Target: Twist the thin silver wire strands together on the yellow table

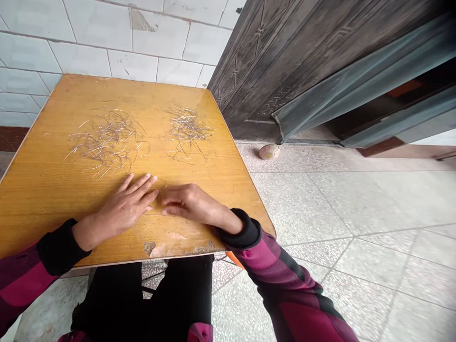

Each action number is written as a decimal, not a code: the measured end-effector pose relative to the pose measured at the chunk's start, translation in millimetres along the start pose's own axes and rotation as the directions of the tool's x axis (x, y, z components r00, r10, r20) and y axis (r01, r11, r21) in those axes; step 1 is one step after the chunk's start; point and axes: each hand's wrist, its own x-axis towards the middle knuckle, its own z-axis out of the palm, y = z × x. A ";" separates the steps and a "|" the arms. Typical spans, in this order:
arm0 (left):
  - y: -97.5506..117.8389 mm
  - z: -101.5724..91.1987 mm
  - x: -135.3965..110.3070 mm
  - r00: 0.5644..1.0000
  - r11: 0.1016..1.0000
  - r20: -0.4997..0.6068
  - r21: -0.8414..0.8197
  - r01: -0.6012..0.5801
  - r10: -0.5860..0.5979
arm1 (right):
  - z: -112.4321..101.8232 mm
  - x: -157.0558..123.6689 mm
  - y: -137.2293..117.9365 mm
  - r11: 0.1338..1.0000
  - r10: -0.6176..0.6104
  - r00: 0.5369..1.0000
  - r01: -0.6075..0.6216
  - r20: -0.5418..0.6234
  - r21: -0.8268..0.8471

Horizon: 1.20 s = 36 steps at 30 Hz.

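Note:
My left hand [124, 206] lies flat on the wooden table with its fingers spread, close to a single thin wire [164, 181]. Part of that wire curves out past the fingertips and another stretch shows between my two hands. Just to the right, my right hand [188, 203] is closed, its curled fingers and thumb on the wire; the exact grip is partly hidden and slightly blurred. Beyond my left hand spreads a loose, tangled pile of thin wires [110, 137], some bent. A smaller, denser wire pile [188, 124] lies farther right.
The yellow-brown table [46, 190] has a chipped front edge and stands against a white tiled wall [92, 23]. To the right are a dark carved door [256, 61], a grey-green curtain [320, 90] and a ball-like object [269, 151] on the speckled floor [306, 199].

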 end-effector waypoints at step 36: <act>-4.8 -12.4 6.1 0.987 0.990 -0.157 -0.141 0.006 -0.028 | 11.9 32.7 15.3 0.771 0.402 0.881 -0.472 -0.248 -0.427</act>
